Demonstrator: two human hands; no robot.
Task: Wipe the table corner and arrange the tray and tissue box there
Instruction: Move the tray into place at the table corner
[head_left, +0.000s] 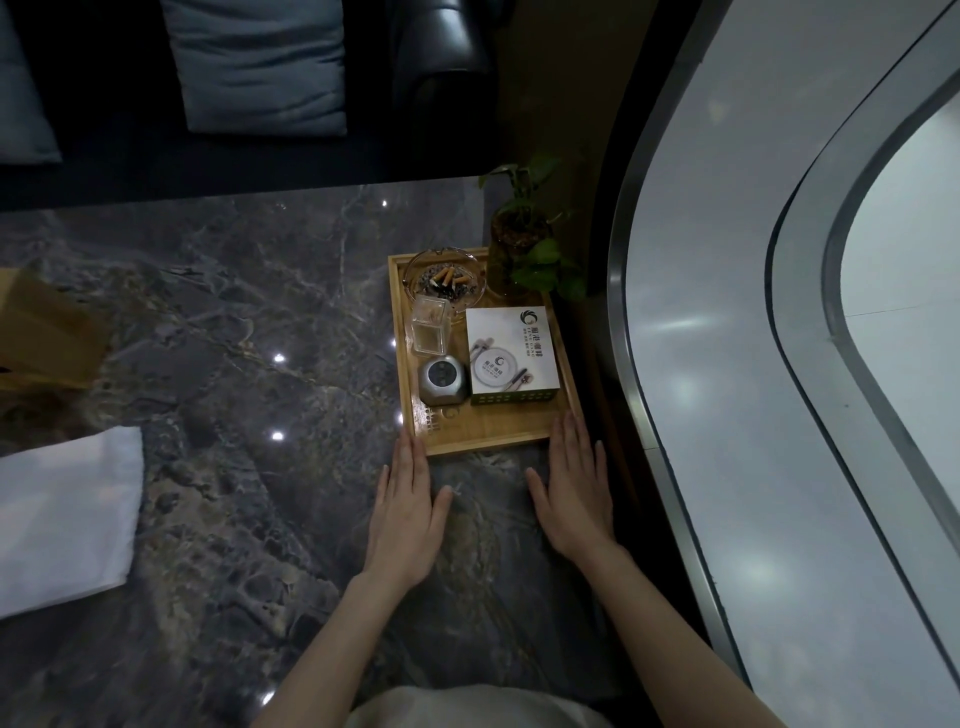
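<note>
A wooden tray (488, 439) sits at the far right corner of the dark marble table (234, 322). It carries a glass ashtray (445, 278) with cigarette butts, a clear toothpick holder (430, 325), a silver call button (444, 382) and a white printed box (511, 356). My left hand (408, 499) lies flat, fingers touching the tray's near left corner. My right hand (574, 483) lies flat at the near right corner. Both are open and hold nothing. A brown tissue box (44, 332) stands at the left edge. A white cloth (62, 514) lies at the near left.
A potted green plant (524, 239) stands just behind the tray at the corner. A curved window wall (779, 312) runs along the right side. A dark sofa with blue cushions (260, 67) is beyond the table's far edge.
</note>
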